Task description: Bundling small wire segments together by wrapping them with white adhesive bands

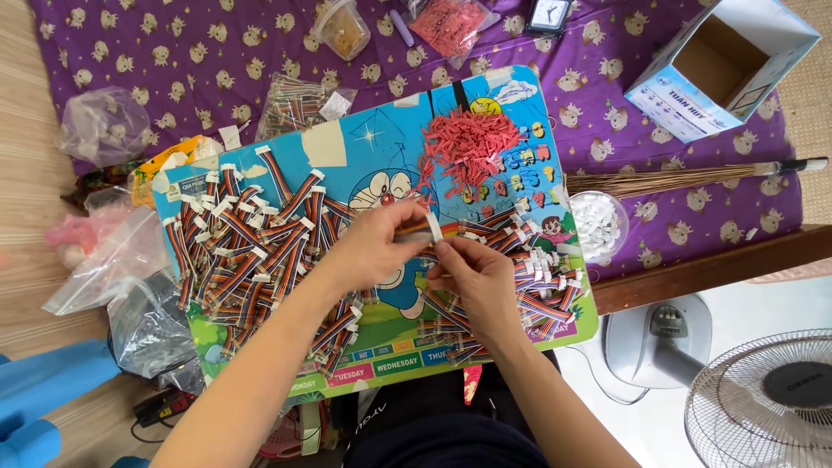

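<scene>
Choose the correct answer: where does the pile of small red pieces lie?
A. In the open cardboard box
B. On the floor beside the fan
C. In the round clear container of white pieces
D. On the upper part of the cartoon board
D: the red pieces lie heaped on the cartoon board, above both hands.

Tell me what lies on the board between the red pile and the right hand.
In the head view, between the red pile and the right hand lie loose striped ribbon cables with white connectors.
</scene>
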